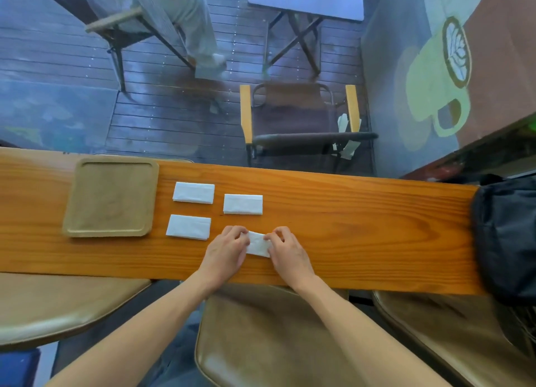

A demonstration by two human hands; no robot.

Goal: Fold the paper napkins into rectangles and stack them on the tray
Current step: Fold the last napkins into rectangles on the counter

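A tan square tray (87, 230) lies bare at the left of the long wooden counter (362, 227). Three white napkins folded into rectangles lie flat to its right: one at the back (193, 193), one further right (243, 204), one nearer me (188, 227). A fourth white napkin (257, 244) lies in front of me. My left hand (227, 249) presses on its left end and my right hand (285, 249) pinches its right end, so both ends are hidden under my fingers.
A black bag (507, 235) sits on the counter's right end. Beyond the counter stands a brown folding chair (298, 116), and a person's legs show on a chair at the far left. Padded stools (275, 343) are under my arms.
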